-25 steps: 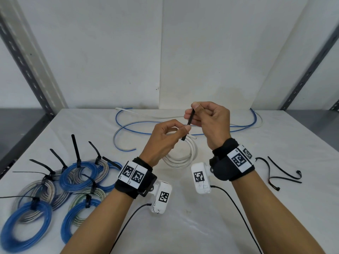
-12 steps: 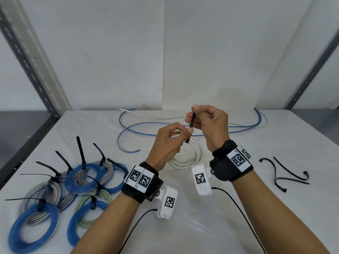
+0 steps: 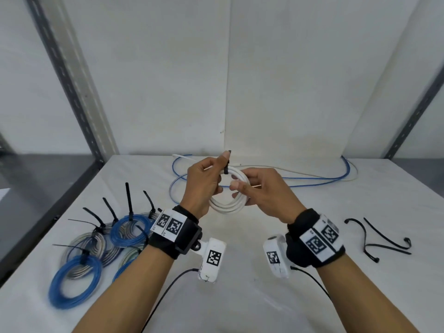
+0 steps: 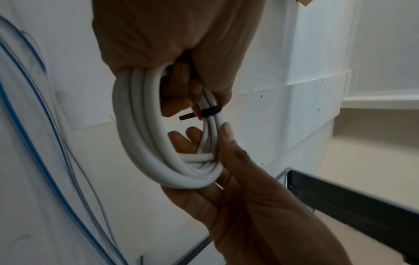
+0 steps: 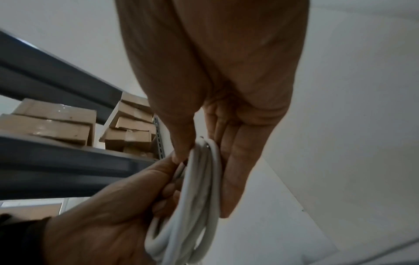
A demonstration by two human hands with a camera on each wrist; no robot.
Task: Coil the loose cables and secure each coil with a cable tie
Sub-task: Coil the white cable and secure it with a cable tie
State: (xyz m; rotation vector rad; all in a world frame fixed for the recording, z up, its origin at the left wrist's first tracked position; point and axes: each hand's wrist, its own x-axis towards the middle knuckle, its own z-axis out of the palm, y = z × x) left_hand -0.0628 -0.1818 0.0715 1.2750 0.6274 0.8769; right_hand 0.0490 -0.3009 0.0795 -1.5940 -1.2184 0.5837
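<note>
A white cable coil [image 3: 228, 207] is held up above the table between both hands. A black cable tie [image 3: 226, 168] is cinched round its top strands; in the left wrist view the tie [image 4: 209, 111] shows as a tight band with a short end sticking out. My left hand [image 3: 216, 174] grips the coil's top left, its thumb lying along the tie's tail. My right hand [image 3: 240, 191] pinches the coil's right side between thumb and fingers. In the right wrist view the coil [image 5: 199, 188] hangs between the right hand [image 5: 226, 107] and the left hand [image 5: 102, 215].
Several tied blue and grey coils [image 3: 96, 241] lie at the table's left, tie tails sticking up. Loose blue and white cables [image 3: 312, 181] run along the back. Spare black ties [image 3: 379, 239] lie at the right. Metal shelf posts flank the white table [image 3: 240, 296].
The coil has come up off the table. My right hand has left the tie's tail and now pinches the coil's right side. My left hand has moved up to the tie.
</note>
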